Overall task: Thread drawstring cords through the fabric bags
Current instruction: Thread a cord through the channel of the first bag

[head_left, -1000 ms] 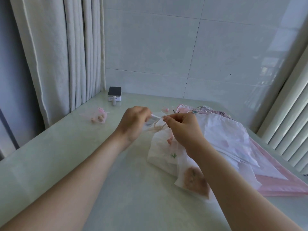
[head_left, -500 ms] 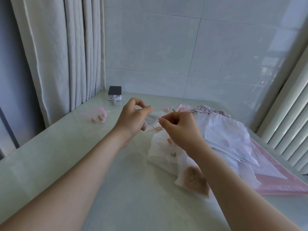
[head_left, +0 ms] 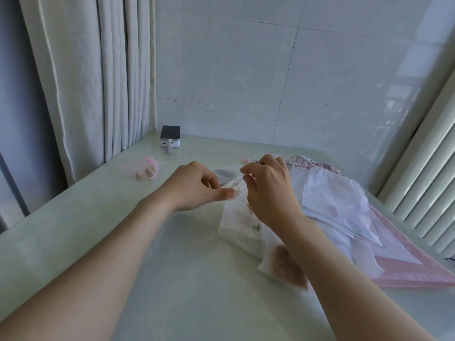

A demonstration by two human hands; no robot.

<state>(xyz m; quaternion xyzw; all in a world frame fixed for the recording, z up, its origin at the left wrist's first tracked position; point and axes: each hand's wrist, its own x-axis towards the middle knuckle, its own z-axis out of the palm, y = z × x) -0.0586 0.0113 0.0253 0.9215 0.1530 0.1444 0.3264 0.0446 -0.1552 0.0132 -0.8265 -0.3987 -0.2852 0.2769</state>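
A white fabric bag (head_left: pixel 240 220) with a small green print lies on the pale green table (head_left: pixel 103 232). My left hand (head_left: pixel 197 188) pinches the bag's top edge between thumb and fingers. A thin pale drawstring cord (head_left: pixel 236 184) loops at that edge. My right hand (head_left: pixel 267 190) hovers just right of it, thumb and forefinger pinching the cord's end. A second white bag with a brown print (head_left: pixel 289 267) lies nearer me, partly under my right forearm.
A heap of white fabric bags (head_left: pixel 344 203) on pink sheets (head_left: pixel 418 274) fills the right side. A small pink mesh pouch (head_left: pixel 145 167) and a black-topped white box (head_left: pixel 170 136) sit far left. Curtain on the left, tiled wall behind, blinds on the right.
My left hand has dropped lower and now pinches the bag's edge. My right hand has lifted and moved slightly right, drawing the cord away from the left hand.
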